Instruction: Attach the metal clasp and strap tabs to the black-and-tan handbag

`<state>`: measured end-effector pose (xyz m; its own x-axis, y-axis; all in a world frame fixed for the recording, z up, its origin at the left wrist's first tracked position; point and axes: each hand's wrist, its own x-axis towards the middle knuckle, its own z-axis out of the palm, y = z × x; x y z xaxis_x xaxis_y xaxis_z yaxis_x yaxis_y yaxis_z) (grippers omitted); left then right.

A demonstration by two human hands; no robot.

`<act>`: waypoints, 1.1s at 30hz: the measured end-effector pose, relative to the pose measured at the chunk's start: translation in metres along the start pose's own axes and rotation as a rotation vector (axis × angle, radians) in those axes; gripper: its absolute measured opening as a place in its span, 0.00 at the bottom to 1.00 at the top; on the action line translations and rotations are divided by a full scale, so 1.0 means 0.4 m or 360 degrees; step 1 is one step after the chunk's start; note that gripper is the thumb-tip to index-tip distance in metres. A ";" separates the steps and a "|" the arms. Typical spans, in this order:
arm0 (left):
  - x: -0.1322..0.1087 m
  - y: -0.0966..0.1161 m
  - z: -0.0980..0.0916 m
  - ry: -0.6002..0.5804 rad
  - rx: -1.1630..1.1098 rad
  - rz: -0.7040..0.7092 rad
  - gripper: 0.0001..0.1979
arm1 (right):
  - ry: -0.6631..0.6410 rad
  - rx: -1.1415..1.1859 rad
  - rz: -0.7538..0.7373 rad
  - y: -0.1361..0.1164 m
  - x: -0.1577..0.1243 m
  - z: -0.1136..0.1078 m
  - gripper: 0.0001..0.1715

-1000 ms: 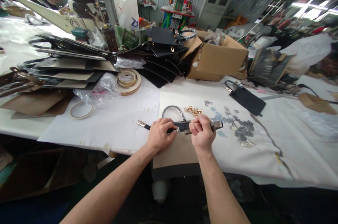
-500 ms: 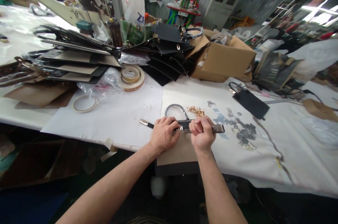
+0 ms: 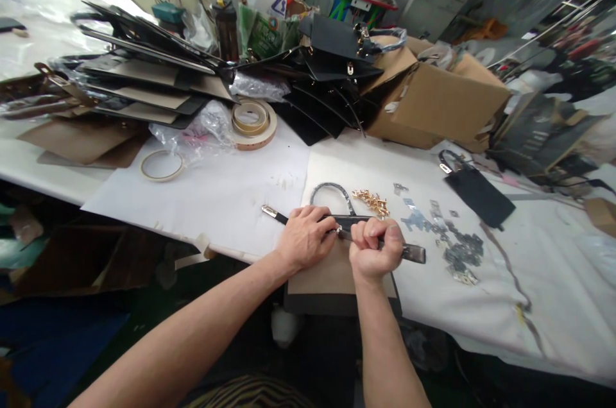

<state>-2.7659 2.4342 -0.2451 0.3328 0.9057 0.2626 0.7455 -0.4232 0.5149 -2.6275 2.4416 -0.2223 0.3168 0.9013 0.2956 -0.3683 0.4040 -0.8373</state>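
A black handbag panel with a tan lining (image 3: 320, 281) lies at the table's front edge, partly overhanging it. Its plastic-wrapped loop handle (image 3: 332, 187) points away from me. My left hand (image 3: 308, 236) is closed over the panel's upper edge, fingertips pressed beside a small silvery metal fitting (image 3: 339, 229). A black strap with a gold metal end (image 3: 269, 210) sticks out left of that hand. My right hand (image 3: 376, 247) is wrapped in a fist round a dark bar-shaped tool (image 3: 414, 253), whose inner end reaches toward the fitting; its exact kind is unclear.
Gold-coloured metal fittings (image 3: 371, 201) and a heap of small dark plates (image 3: 462, 249) lie to the right, near another black bag piece (image 3: 480, 196). Behind are tape rolls (image 3: 253, 122), stacked black panels (image 3: 144, 84) and a cardboard box (image 3: 440, 103).
My view has shifted, so the table scene sits differently. My right hand has turned slightly, and the tool's outer end now tilts lower. My left hand keeps its place on the panel.
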 end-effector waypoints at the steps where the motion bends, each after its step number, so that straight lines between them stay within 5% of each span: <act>1: 0.001 0.000 0.000 0.0001 -0.0008 -0.0002 0.08 | 0.0007 -0.0002 -0.0010 0.001 -0.001 0.002 0.22; 12: 0.006 -0.001 -0.001 -0.0014 -0.0053 -0.0024 0.05 | 0.0035 -0.0135 -0.0051 0.019 0.001 0.026 0.20; 26: -0.001 -0.003 -0.008 0.0014 -0.0091 -0.0034 0.09 | -0.0044 -0.0504 0.0303 0.051 0.077 0.055 0.21; 33: -0.008 -0.011 0.004 0.0136 -0.0206 -0.0012 0.07 | 0.0117 -0.0095 0.0270 -0.024 0.086 0.035 0.24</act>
<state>-2.7694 2.4332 -0.2494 0.2730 0.9059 0.3237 0.6653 -0.4208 0.6166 -2.6252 2.4710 -0.1974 0.3183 0.9409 0.1154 -0.3698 0.2353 -0.8988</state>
